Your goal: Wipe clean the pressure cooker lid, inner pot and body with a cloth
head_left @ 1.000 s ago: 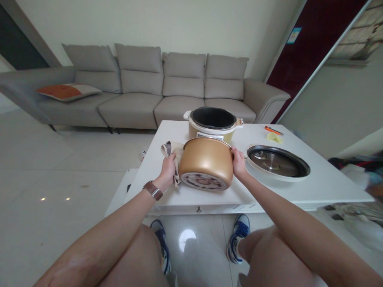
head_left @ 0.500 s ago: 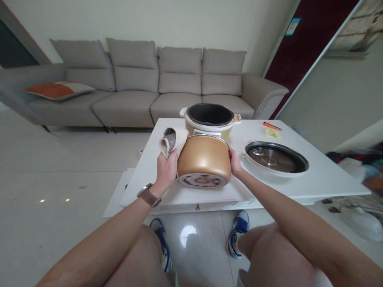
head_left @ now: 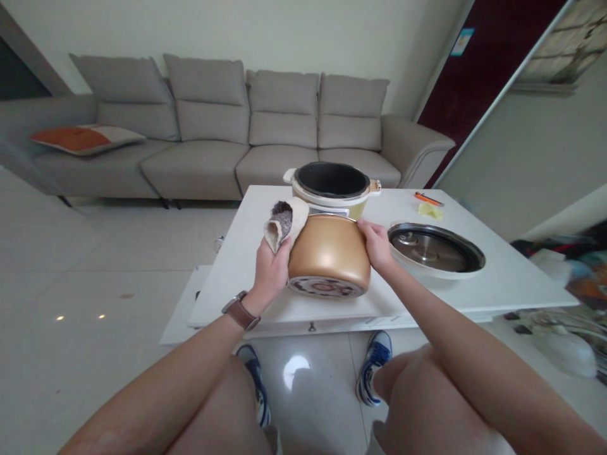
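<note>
A gold rice cooker inner pot (head_left: pixel 331 249) is held up tilted over the near part of the table, its stained underside partly toward me. My right hand (head_left: pixel 375 245) grips it at the right side, close to the rim. My left hand (head_left: pixel 272 268), with a watch on the wrist, is closed on a cream and grey cloth (head_left: pixel 296 218) at the pot's left wall. Some of the left fingers are hidden behind the cloth and pot. Just behind stands the rice cooker body (head_left: pixel 358 208), its dark inside showing.
On the white table (head_left: pixel 227 278), the cooker's round lid (head_left: pixel 439 249) lies underside up to the right. An orange-handled tool (head_left: pixel 427 198) and a yellow scrap (head_left: pixel 430 210) lie beyond it. A grey sofa (head_left: pixel 279 164) stands behind the table.
My right hand has shifted up toward the pot's rim. The left hand and cloth have moved slightly right, and the pot has turned a little.
</note>
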`<action>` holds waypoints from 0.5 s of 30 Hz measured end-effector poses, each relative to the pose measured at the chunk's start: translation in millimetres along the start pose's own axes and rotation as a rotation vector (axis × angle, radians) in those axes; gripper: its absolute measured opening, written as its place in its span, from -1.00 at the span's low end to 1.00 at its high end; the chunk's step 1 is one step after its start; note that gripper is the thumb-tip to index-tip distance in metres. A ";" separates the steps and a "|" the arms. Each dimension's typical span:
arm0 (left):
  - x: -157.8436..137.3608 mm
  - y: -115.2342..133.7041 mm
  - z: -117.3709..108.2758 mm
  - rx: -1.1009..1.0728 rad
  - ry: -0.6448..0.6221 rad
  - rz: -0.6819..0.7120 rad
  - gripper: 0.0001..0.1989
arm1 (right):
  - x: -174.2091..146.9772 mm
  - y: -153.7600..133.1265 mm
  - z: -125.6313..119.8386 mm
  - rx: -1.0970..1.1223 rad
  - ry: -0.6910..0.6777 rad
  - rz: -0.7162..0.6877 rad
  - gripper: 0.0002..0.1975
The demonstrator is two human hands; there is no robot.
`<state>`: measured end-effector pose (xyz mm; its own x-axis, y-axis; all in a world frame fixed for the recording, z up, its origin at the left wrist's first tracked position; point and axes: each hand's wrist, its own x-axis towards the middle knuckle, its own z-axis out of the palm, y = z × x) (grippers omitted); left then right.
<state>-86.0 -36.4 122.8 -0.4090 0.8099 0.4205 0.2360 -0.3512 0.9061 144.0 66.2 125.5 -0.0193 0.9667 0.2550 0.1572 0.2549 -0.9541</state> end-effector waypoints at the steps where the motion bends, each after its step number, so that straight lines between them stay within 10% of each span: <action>1: -0.3 -1.3 0.2 -0.012 -0.001 -0.003 -0.61 | -0.2 0.7 0.9 0.010 -0.004 0.020 -0.47; 15: 8.4 -37.3 -1.4 -0.183 0.124 -0.478 -0.66 | -0.6 8.5 -4.9 0.048 0.006 0.036 -0.41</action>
<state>-99.5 -17.1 92.6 -0.5371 0.8421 -0.0493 -0.1554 -0.0414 0.9870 150.2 67.7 118.0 -0.0087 0.9751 0.2216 0.1105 0.2212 -0.9690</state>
